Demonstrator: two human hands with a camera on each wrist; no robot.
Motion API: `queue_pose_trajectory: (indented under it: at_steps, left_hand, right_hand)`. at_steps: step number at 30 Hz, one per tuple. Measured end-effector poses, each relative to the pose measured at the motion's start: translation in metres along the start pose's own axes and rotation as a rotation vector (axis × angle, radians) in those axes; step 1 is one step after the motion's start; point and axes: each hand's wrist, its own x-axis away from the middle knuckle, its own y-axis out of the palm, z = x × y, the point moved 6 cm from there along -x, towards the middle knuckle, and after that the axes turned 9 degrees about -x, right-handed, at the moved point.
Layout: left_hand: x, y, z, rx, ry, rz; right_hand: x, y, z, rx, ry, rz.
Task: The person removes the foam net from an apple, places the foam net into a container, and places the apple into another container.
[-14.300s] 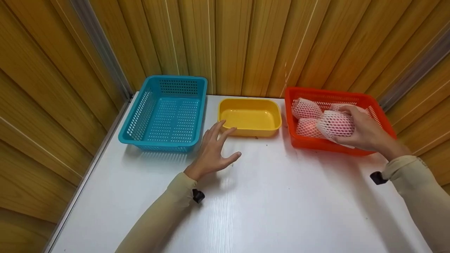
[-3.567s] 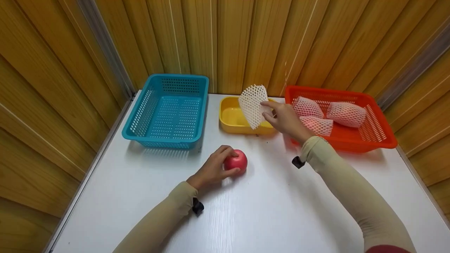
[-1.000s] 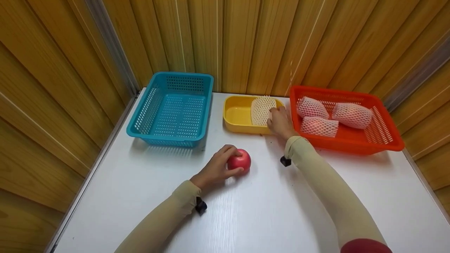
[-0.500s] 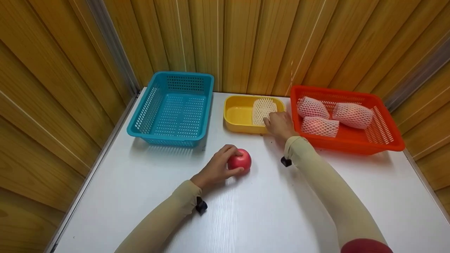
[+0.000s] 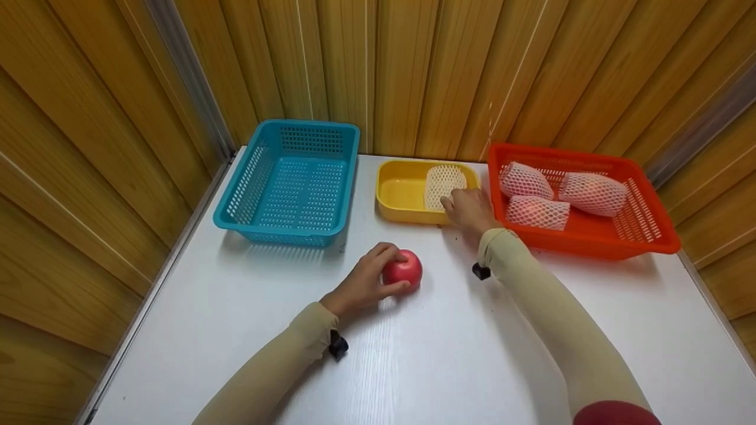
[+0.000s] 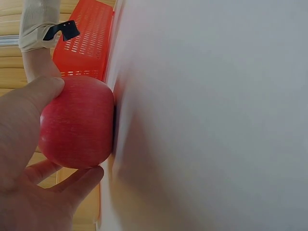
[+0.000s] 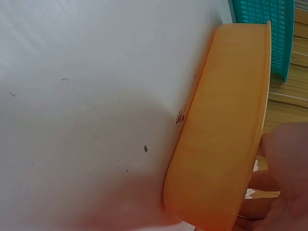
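Observation:
My left hand (image 5: pixel 365 283) grips a red apple (image 5: pixel 404 270) on the white table, thumb on one side and fingers on the other; the left wrist view shows the apple (image 6: pixel 79 125) close up. My right hand (image 5: pixel 471 211) reaches over the front right rim of the yellow container (image 5: pixel 397 215), its fingers bent down at a white foam net (image 5: pixel 442 184) lying in there. In the right wrist view the container wall (image 7: pixel 219 130) hides the fingertips, and I cannot tell whether they pinch the net.
A blue basket (image 5: pixel 277 233) with nothing in it stands to the left of the yellow container. The red basket (image 5: pixel 602 245) at the right holds several net-wrapped fruits, one of them a wrapped fruit (image 5: pixel 593 193) at its right. Wooden panels (image 5: pixel 413 77) rise behind the table.
Since 14.3 s ago, a wrapped fruit has left the red basket; an unwrapped apple is in my left hand and a net in the yellow container. Over the last second, my right hand lowered slightly.

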Motion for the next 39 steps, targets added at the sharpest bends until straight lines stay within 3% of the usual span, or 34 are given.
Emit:
queue_pose_trajectory:
  at_steps: [10, 20, 39]
  left_hand:
    - [-0.0009, 0.0006, -0.0007, 0.002, -0.012, -0.004]
    - [-0.0011, 0.0015, -0.002, 0.012, -0.044, -0.02]
    - [-0.0015, 0.0015, -0.002, 0.006, -0.02, -0.002]
  right_hand:
    - [-0.0001, -0.0014, -0.0022, 0.023, -0.032, 0.045]
    - [-0.0014, -0.0001, -0.001, 0.03, -0.027, 0.04]
    - [0.0017, -0.0014, -0.0031, 0.074, -0.074, 0.06]
